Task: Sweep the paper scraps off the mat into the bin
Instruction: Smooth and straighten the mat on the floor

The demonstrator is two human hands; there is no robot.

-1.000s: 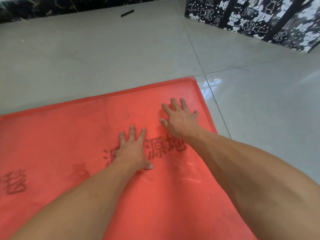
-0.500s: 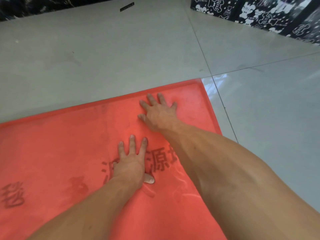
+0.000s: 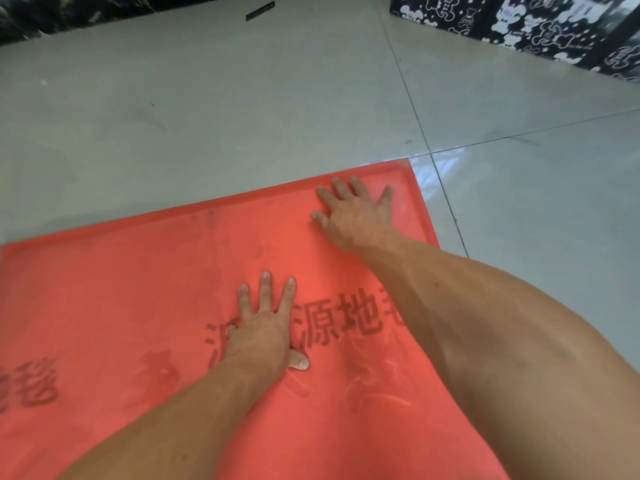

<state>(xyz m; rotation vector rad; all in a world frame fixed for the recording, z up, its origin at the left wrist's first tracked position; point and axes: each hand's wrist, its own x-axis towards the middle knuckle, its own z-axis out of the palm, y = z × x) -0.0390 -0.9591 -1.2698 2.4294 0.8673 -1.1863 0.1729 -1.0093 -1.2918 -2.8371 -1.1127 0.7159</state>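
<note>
in the head view, a red mat (image 3: pixel 121 306) lies flat on a pale grey tiled floor (image 3: pixel 207 116), filling the lower left of the picture. its far edge and its right edge both show a raised border, and they meet at a corner at the upper right. dark printed characters (image 3: pixel 349 320) run across the mat's middle, and more of them sit at its left edge.

the left hand (image 3: pixel 263 337) lies palm down on the mat's middle, right over the printed characters. its fingers are straight and spread, the thumb tucked out to the side, and it has hold of nothing. its bare forearm comes up from the bottom edge.

the right hand (image 3: pixel 356 216) lies palm down too, near the mat's far right corner, just inside the raised border. its fingers are splayed wide and flat on the surface, and it grips nothing. its forearm crosses the mat's right side from the lower right.

the two hands are apart, the right one farther away.

beyond the mat, a small dark strip (image 3: pixel 260 10) lies on the floor by a dark marbled wall base (image 3: pixel 86 12). black boxes with white cartoon print (image 3: pixel 536 26) stand at the upper right.
</note>
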